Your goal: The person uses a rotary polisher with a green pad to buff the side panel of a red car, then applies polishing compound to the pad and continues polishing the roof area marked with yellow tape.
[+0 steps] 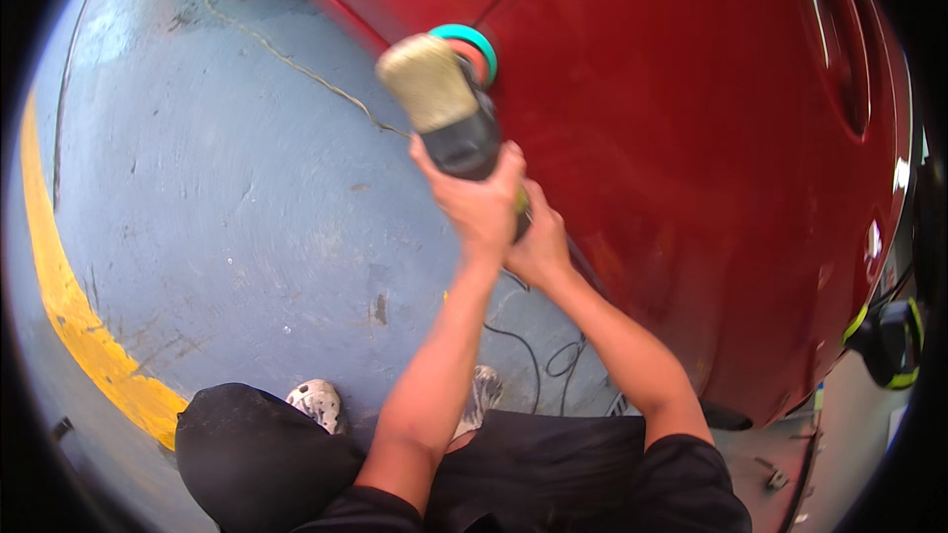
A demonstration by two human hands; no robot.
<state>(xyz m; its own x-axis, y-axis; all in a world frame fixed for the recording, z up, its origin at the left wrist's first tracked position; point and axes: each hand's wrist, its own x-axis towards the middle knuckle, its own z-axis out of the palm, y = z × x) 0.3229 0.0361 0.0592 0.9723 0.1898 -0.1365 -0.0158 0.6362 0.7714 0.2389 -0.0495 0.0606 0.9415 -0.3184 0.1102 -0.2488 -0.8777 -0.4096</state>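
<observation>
Both my hands grip a power car polisher (pixel 463 141) with a dark body and a tan fuzzy cover on its head. My left hand (pixel 481 200) wraps the body just behind the head. Farther back, my right hand (pixel 544 244) holds the rear handle, partly hidden by the left. The teal and orange pad (pixel 481 52) is against or very near the glossy red car body panel (pixel 666 163), beside a panel seam; exact contact cannot be told. The head is slightly blurred.
A light cable (pixel 296 63) crosses the blue-grey floor (pixel 259 237). A dark cord (pixel 566 359) loops near my patterned shoes (pixel 315 400). A yellow floor stripe (pixel 81 326) curves at left. A black and yellow-green item (pixel 889 344) stands at far right, beyond the car.
</observation>
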